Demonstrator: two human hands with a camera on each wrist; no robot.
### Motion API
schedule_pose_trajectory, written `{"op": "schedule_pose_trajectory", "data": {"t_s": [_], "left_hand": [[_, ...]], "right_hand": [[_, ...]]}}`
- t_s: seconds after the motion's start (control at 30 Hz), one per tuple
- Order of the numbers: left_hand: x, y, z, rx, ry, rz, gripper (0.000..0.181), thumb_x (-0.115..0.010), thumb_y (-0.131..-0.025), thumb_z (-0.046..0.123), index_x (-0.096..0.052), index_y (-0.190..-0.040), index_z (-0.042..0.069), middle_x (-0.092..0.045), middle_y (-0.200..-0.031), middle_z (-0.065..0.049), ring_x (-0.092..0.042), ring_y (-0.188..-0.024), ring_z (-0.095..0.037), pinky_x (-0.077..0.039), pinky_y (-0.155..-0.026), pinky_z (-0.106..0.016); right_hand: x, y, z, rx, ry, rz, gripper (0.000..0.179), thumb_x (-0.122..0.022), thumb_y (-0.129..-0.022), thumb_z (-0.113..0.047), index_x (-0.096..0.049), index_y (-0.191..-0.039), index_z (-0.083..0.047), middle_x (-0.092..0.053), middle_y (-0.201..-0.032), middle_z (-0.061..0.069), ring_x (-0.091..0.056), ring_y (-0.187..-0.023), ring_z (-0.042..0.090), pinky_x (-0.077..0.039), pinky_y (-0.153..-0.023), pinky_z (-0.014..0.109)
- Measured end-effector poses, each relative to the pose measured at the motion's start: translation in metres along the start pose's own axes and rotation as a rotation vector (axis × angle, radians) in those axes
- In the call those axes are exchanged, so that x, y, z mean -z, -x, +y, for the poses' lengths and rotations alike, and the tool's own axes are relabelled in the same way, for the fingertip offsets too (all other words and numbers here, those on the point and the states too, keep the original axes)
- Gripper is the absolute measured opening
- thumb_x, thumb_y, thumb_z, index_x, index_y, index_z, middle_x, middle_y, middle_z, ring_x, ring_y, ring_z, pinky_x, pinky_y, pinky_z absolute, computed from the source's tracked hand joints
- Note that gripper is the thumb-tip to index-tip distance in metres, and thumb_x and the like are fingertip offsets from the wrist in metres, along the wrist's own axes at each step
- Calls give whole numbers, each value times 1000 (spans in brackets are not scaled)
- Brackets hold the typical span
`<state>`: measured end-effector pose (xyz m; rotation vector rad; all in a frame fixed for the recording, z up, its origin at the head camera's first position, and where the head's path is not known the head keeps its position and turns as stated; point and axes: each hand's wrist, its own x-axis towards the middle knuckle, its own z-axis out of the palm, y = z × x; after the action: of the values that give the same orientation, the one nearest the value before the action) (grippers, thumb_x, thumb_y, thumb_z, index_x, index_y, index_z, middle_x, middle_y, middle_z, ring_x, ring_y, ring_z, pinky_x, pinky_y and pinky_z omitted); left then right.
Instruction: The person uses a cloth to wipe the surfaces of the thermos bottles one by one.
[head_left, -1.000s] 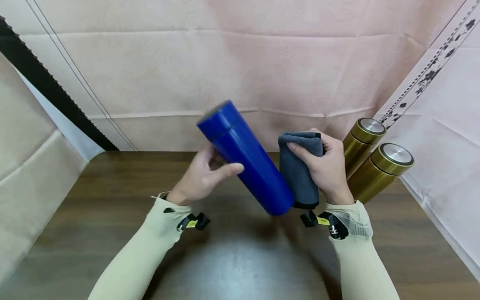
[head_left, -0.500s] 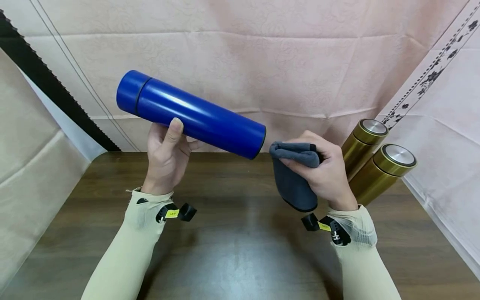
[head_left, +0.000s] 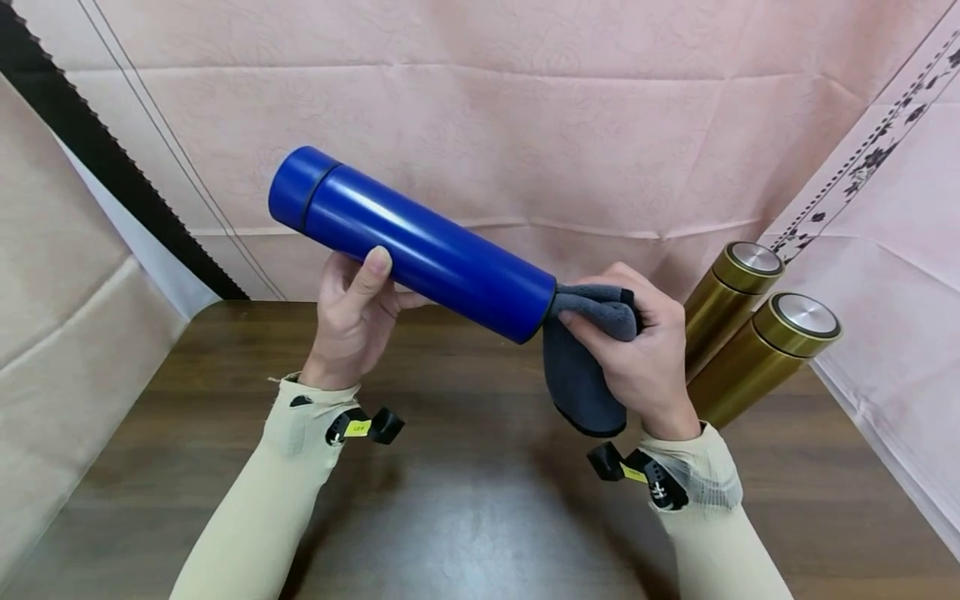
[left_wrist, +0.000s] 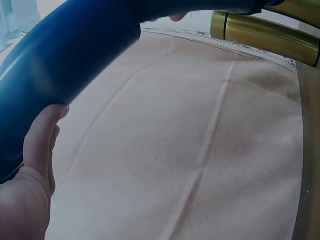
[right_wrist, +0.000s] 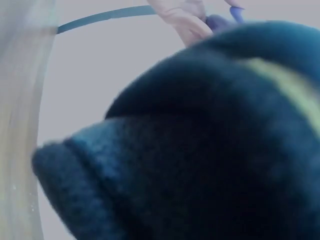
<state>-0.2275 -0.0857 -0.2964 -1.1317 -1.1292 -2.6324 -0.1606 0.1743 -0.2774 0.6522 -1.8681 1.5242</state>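
My left hand (head_left: 356,321) grips a blue thermos flask (head_left: 427,246) around its middle, thumb on the near side. The flask is held tilted above the table, its capped end up to the left and its base down to the right. In my right hand (head_left: 641,350) is a folded dark grey cloth (head_left: 581,375), pinched between thumb and fingers. The cloth's upper fold meets the flask's base, and its lower part hangs down. In the left wrist view the thumb lies along the blue flask (left_wrist: 70,50). The grey cloth (right_wrist: 165,160) fills most of the right wrist view.
Two gold flasks with silver-topped lids, a rear one (head_left: 738,279) and a front one (head_left: 780,346), stand at the right, just beyond my right hand. The brown wooden table (head_left: 480,517) ends at a pale cloth backdrop (head_left: 480,125).
The blue flask first swung up and left, away from the cloth, turning flatter. Since then it has come back right, and its base now meets the cloth. The right hand stays nearly in place.
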Motion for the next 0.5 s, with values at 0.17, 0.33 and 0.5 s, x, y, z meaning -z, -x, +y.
{"op": "schedule_pose_trajectory", "data": {"t_s": [0.17,0.33,0.5], "left_hand": [[-3,0,-2,-3,11,10,46,-70,-98,22,-42,-130,6,-64,-117,-12,-75,-102,-24,-65,-83,-43],[-2,1,-3,-3,-25,25,48,-70,-98,25,-41,-132,8,-62,-118,-11,-74,-102,-23,-65,-84,-43],[1,0,-4,-2,-84,44,51,-69,-99,29,-40,-136,8,-60,-120,-10,-73,-104,-23,-65,-83,-43]], "right_hand": [[-1,3,18,-84,68,-9,15,-79,-85,0,-77,-99,-4,-69,-90,-1,-64,-87,15,-52,-79,25],[-2,5,35,-130,108,-74,10,-80,-88,-10,-78,-98,-13,-66,-88,0,-62,-83,16,-51,-75,24],[-4,6,41,-134,115,-144,9,-81,-87,-12,-77,-94,-17,-62,-82,-1,-57,-77,16,-47,-69,24]]}}
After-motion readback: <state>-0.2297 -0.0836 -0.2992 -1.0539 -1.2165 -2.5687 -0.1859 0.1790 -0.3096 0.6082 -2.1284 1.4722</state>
